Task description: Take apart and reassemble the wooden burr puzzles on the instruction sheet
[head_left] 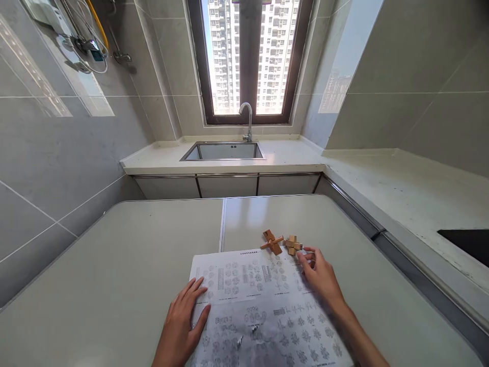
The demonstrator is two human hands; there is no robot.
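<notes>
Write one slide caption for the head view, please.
Left hand on a printed sheet; right hand at a light wooden piece beside a darker one.

You have a matt paper sheet (263, 306) before you, smooth wooden blocks (272, 242), a glossy, smooth tabletop (114, 265), a shiny metal tap (250, 123) and glossy wall tiles (61, 158).

Counter (114, 270) open left of the paper sheet (244, 300) and beyond the wooden pieces. Dark wooden piece (272, 243) and light wooden piece (292, 245) obstruct sheet's far-right edge, right grip (321, 275) beside the latter. Left grip (183, 321) blocks left edge; tiled wall (57, 163) bounds left.
</notes>
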